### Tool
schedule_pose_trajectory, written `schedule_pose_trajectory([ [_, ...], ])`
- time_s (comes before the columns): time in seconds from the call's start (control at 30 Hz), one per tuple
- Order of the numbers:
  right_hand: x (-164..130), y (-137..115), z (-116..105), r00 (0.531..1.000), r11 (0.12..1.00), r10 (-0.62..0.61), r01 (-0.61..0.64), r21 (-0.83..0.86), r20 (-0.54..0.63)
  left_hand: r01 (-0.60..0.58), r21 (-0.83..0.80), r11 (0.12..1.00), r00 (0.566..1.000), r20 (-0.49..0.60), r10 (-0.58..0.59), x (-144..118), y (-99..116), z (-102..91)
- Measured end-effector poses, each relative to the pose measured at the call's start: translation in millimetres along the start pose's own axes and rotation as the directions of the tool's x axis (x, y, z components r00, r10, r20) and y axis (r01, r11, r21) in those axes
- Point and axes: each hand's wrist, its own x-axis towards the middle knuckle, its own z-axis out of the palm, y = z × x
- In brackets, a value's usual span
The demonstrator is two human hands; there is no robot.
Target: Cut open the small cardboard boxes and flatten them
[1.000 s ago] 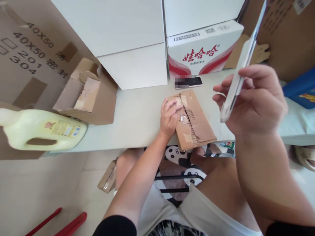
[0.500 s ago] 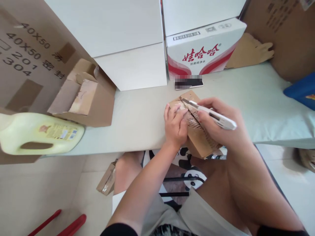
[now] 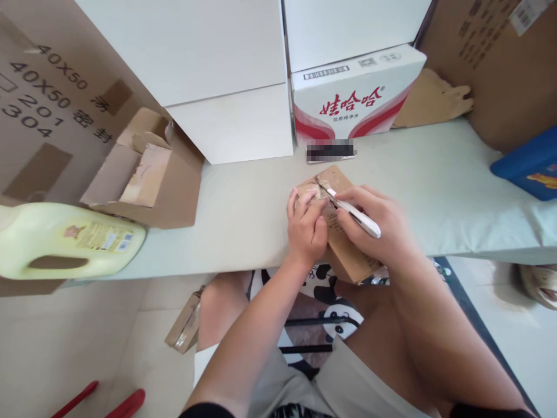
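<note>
A: Status on the hands?

B: Right hand (image 3: 383,232) is wrapped around a slim white utility knife (image 3: 354,212), fingers closed tight on the handle. Blade tip sits on the taped seam of the small flat brown cardboard parcel (image 3: 343,255), at its far end.

A: Left?

B: Left hand (image 3: 307,226) is pressed flat-ish on the parcel, just left of the knife, fingers curled over the top face. It grips nothing, just pins the parcel down.

A: Where's the parcel sitting?

B: Under both hands, on the near edge of the pale green table (image 3: 243,209), near corner hanging past the edge over the lap.

A: Around the grip?

B: Beyond the blade tip: a phone (image 3: 331,151) lying flat, then a white carton with red print (image 3: 354,93). Well off to the left: an open torn brown box (image 3: 143,171) and a pale yellow plastic jug (image 3: 65,241) on its side. Far right: a blue box (image 3: 528,165).
</note>
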Motion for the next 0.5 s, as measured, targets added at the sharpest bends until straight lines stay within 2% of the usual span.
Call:
schedule_pose_trajectory([
  [0.13,1.0,1.8,-0.2,0.999,0.999,0.038,-0.038,-0.001,-0.004,0.007,0.009,1.000,1.000,0.020,-0.007,-0.4,-0.4,-0.6],
  [0.3,3.7,3.5,0.0,0.998,0.999,0.034,-0.034,0.007,0.055,0.009,0.008,1.000,0.999,0.047,-0.010,-0.1,-1.2,-1.8],
  [0.5,1.5,2.4,-2.4,1.000,0.999,0.029,-0.029,0.024,-0.001,0.005,0.003,1.000,0.999,0.032,-0.006,0.5,-0.9,-1.3],
])
